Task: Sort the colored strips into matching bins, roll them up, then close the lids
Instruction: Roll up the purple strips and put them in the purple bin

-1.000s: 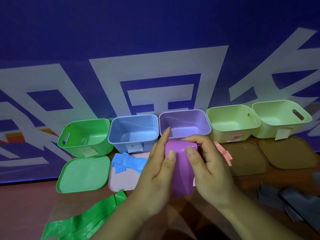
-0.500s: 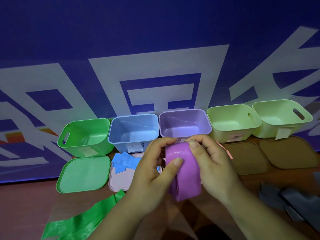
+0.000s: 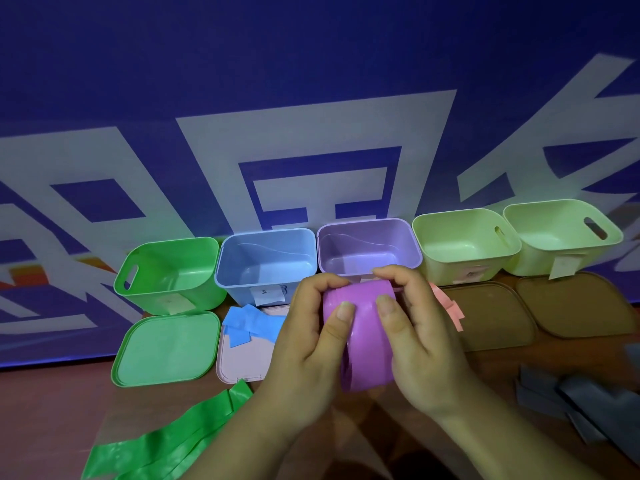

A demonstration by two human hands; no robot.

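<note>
Nearest, left of the fingers, a glossy, crinkled green strip lies slack on the brown table, and to their right matte grey strips form a flat heap. The left hand and right hand clasp the smooth, rubbery purple strip as a rounded coil, thumbs pressed on its face and fingers curled over its top edge, just before the hard-walled purple bin; beyond the left fingers, blue strips lie crumpled on a pale pink lid. A second ago the strip was a flatter fold with the left fingers straight beside it.
</note>
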